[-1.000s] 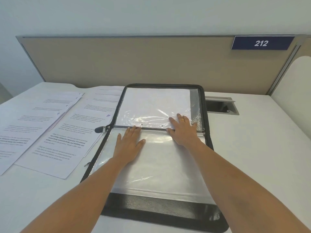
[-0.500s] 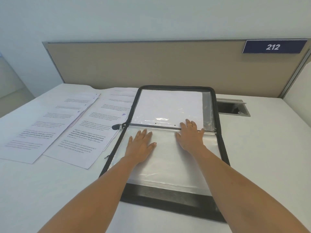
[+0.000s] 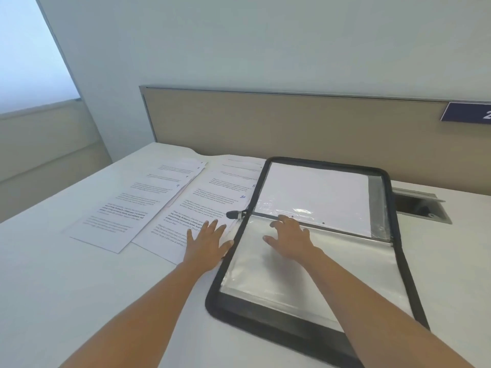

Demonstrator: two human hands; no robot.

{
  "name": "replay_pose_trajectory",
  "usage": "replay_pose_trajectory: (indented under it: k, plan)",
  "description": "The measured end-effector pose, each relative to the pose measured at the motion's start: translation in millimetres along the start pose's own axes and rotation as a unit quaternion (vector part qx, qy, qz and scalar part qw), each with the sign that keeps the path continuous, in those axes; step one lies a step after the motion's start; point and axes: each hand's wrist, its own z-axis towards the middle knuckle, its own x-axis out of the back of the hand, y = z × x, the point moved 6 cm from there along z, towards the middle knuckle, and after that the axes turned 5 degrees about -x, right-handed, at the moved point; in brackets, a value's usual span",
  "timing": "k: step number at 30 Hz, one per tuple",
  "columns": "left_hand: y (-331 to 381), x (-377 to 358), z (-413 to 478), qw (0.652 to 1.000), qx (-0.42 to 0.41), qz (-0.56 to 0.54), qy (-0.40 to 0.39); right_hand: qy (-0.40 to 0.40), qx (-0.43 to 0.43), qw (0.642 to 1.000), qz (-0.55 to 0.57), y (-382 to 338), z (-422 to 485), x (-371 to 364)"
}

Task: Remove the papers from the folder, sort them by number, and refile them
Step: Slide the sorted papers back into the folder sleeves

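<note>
Soft even daylight, slight blur

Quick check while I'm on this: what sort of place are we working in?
Probably an office workstation: a white desk backed by a beige partition panel, a blue number sign fixed to it, and a cable hatch set into the desktop.

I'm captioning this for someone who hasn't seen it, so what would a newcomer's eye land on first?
First, the open black zip folder, right of centre on the white desk, with a blank-looking white sheet under the clear sleeve in its far half. Next, the printed pages fanned in two overlapping rows to the left of it, with handwritten blue numbers, such as 10, at their corners.
</note>
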Motion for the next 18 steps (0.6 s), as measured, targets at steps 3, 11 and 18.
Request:
replay_pose_trajectory:
  k: [3,11,18]
  plan:
    - [-36,8,10,1.000,0.015,-0.003,0.004,-0.003,0.023,1.000,0.012,-34,17,-8]
    - [-126,32,58,1.000,0.015,-0.014,0.007,0.023,0.048,0.997,0.059,-116,87,-24]
    - [-193,48,130,1.000,-0.006,-0.017,0.015,0.059,-0.002,0.995,0.078,-149,164,-30]
